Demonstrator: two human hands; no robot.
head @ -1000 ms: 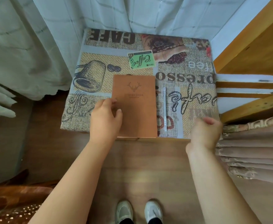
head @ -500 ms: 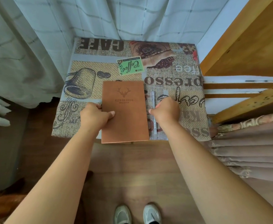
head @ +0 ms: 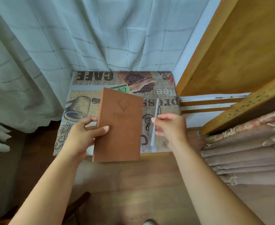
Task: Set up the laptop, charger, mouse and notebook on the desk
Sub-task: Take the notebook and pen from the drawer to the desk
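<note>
notebook [head: 119,125]: brown, deer emblem, lifted and tilted over near edge of small table [head: 164,88]
left hand [head: 84,135]: grips notebook's left edge, thumb on cover
right hand [head: 171,127]: pinching grey pen [head: 154,122], pen raised
handling: likely light, stiff cover, smooth-ish; hold the long edge near the middle
around: green card [head: 122,89] behind notebook, curtain [head: 84,38], wooden shelf [head: 231,46]

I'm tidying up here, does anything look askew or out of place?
Nothing is damaged or spilled. The brown notebook sits tilted in the left hand, overhanging the table's near edge, and the right hand pinches the pen.
</note>
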